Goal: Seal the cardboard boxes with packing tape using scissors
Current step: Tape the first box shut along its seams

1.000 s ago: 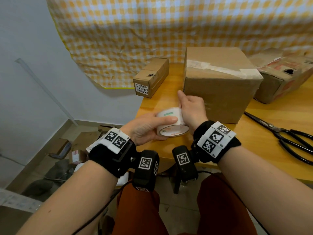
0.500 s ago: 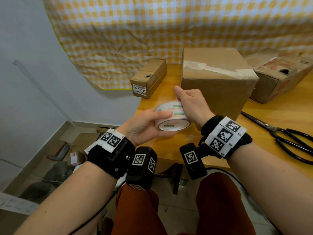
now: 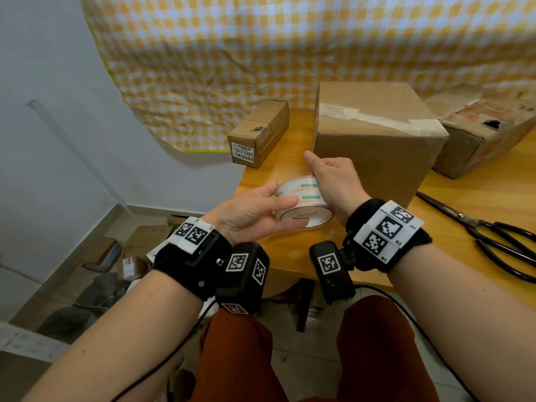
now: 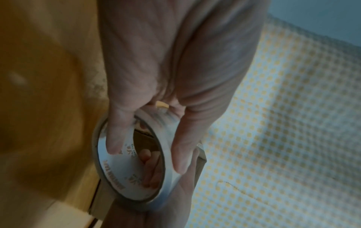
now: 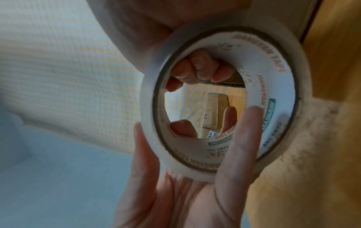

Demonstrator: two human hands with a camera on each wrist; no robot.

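Observation:
A white packing tape roll with green and orange print is held just above the table's front left corner. My left hand grips it from the left, thumb on the outer band and fingers under the rim. My right hand curls its fingers over the roll's far side, thumb sticking out. In the right wrist view, right fingertips show through the hole of the tape roll. The left wrist view shows the tape roll between two left fingers. Black scissors lie to the right. A big cardboard box stands right behind the hands.
A small labelled box lies at the back left of the wooden table. A worn box with a torn top stands at the back right. A yellow checked cloth hangs behind. Clutter and boxes lie on the floor to the left.
Both hands have lifted the roll slightly toward the big box and turned it, so more of its printed outer band faces up. The scissors and boxes have not moved.

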